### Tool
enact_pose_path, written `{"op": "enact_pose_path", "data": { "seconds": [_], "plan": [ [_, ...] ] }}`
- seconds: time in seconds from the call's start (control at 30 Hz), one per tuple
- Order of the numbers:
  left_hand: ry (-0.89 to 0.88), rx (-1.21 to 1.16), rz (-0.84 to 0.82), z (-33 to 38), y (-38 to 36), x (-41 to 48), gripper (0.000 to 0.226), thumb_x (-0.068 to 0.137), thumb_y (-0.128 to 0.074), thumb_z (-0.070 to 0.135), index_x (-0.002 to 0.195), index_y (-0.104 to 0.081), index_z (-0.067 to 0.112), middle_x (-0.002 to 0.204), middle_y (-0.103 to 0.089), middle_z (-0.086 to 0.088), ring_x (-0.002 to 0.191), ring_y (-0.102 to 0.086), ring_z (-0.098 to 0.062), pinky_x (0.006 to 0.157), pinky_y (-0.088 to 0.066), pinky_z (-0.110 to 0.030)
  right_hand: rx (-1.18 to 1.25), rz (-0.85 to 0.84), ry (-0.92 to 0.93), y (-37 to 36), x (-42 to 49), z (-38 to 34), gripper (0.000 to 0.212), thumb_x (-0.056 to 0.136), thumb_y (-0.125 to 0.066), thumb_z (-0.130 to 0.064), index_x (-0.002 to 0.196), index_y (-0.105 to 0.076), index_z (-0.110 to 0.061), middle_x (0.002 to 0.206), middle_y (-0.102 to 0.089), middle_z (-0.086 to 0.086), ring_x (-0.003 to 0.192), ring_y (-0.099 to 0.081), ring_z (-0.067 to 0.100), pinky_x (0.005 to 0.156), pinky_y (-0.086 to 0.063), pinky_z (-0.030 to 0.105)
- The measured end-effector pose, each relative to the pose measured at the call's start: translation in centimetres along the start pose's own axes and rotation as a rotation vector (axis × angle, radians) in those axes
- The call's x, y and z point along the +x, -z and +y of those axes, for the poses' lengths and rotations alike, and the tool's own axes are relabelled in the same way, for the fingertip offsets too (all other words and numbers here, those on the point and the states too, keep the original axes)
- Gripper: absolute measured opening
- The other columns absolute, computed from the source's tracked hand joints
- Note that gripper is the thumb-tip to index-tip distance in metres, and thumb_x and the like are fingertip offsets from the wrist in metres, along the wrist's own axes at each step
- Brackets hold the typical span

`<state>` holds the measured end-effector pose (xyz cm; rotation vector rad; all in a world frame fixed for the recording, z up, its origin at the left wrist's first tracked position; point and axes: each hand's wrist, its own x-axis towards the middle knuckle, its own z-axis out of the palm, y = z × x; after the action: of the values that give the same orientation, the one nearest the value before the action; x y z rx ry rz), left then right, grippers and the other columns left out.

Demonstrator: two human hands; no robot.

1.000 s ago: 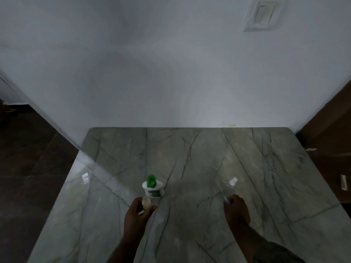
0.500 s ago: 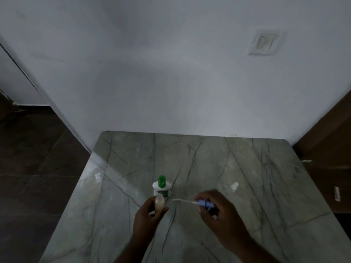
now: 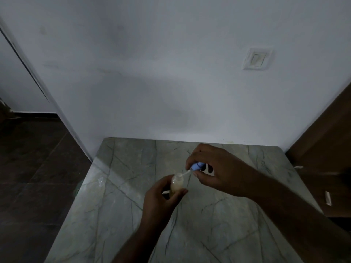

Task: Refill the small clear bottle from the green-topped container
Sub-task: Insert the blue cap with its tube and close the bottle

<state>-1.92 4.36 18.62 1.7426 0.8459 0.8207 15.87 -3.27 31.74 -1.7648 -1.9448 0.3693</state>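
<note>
My left hand holds the small clear bottle upright above the marble table; pale yellowish liquid fills most of it. My right hand grips a blue pump cap with a thin clear dip tube. The tube's tip sits at the bottle's open mouth. The green-topped container is not visible; my hands may be hiding it.
A white wall with a light switch rises right behind the table. A brown wooden surface stands to the right. Dark floor tiles lie beyond the table's left edge.
My right hand picked the blue pump cap up from the table and brought its tube over to the bottle's mouth. My left hand lifted the bottle. The camera view shifted.
</note>
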Motion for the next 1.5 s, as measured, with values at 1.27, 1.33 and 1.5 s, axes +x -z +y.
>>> {"op": "enact_pose_path", "data": {
  "seconds": [1.27,1.33,1.5],
  "plan": [
    [-0.171,0.056,-0.073,5.5,-1.5,3.6,0.046,0.071,-0.069,0.053,0.109,-0.07,0.028,0.091,-0.072,0.021,0.088,-0.067,0.008,0.067,-0.051,-0.004,-0.072,-0.26,0.092,5.4,3.5,0.9,0.032,0.086,-0.068,-0.028,0.117,-0.058,-0.031,0.115,-0.058,-0.014,0.097,-0.06,0.003,0.083,-0.055,0.028],
    [-0.166,0.06,-0.068,5.9,-1.5,3.7,0.04,0.07,-0.069,0.055,0.107,-0.065,0.041,0.087,-0.069,0.03,0.091,-0.065,0.012,0.068,-0.049,-0.001,-0.078,-0.241,0.079,6.0,3.7,0.7,0.015,0.089,-0.066,-0.026,0.104,-0.066,-0.026,0.101,-0.065,-0.014,0.088,-0.062,0.002,0.08,-0.054,0.029],
    [-0.205,0.058,-0.038,6.9,-1.8,4.2,0.041,0.069,-0.068,0.06,0.107,-0.064,0.044,0.084,-0.068,0.034,0.089,-0.066,0.01,0.065,-0.048,-0.001,-0.222,-0.01,-0.045,5.2,3.8,0.8,0.033,0.088,-0.056,-0.059,0.083,-0.059,-0.027,0.068,-0.061,-0.014,0.059,-0.055,0.002,0.056,-0.039,0.019]
  ]
}}
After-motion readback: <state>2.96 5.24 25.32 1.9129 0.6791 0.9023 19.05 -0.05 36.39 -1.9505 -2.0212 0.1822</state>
